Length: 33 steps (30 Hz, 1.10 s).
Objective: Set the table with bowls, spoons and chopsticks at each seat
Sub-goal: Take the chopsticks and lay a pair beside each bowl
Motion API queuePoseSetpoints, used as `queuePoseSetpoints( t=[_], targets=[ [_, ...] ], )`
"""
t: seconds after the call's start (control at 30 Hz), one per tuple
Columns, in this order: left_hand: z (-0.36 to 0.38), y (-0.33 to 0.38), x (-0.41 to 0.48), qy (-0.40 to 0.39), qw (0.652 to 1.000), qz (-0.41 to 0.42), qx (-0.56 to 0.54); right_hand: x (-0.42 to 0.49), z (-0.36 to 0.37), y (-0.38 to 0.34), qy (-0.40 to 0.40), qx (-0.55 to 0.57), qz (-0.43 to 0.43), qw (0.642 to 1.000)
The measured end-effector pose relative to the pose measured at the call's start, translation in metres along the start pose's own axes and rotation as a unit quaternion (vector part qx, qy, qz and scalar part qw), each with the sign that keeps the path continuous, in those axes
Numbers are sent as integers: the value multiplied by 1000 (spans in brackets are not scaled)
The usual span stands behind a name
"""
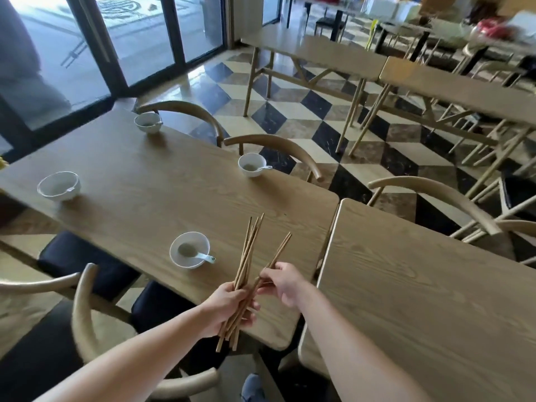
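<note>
A wooden table (150, 181) carries several white bowls, each with a white spoon: a near bowl (189, 250), a left bowl (59, 186), a far bowl (148, 122) and a right bowl (252, 164). My left hand (232, 304) grips a bundle of brown chopsticks (249, 250) above the table's near corner. My right hand (282, 281) pinches a pair of chopsticks (280, 249) that fans out to the right of the bundle. No chopsticks lie on the table.
A second wooden table (420, 285) abuts on the right. Curved-back wooden chairs (87, 309) with dark seats stand around both tables. More tables and chairs fill the back right over a checkered floor (290, 111). Glass doors are at the far left.
</note>
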<state>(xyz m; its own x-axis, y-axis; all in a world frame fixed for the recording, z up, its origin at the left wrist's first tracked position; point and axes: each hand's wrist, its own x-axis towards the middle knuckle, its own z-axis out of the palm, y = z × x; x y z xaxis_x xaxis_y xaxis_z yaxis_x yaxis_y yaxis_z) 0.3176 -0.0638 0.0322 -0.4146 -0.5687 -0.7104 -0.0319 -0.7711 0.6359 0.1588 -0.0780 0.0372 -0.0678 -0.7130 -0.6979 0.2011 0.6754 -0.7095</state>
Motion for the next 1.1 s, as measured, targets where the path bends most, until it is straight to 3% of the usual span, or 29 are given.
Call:
queuePoseSetpoints(
  t=[0.17, 0.3, 0.7, 0.8, 0.93, 1.1],
  targets=[
    [-1, -2, 23, 118, 991, 9, 70, 12, -30, -11, -6, 35, -18, 999],
    [-7, -8, 35, 178, 965, 31, 188, 20, -50, -14, -1, 4, -59, 998],
    [0, 1, 27, 72, 994, 42, 75, 30, -48, -4, -16, -129, -87, 988],
    [-2, 0, 28, 80, 993, 39, 78, 35, -38, 2, 58, -253, -135, 956],
    [-14, 1, 25, 86, 992, 35, 85, 30, -21, 19, 170, -403, -235, 868],
    [-43, 7, 19, 53, 993, 27, 105, 33, 4, 51, 219, -441, -206, 846]
  ],
)
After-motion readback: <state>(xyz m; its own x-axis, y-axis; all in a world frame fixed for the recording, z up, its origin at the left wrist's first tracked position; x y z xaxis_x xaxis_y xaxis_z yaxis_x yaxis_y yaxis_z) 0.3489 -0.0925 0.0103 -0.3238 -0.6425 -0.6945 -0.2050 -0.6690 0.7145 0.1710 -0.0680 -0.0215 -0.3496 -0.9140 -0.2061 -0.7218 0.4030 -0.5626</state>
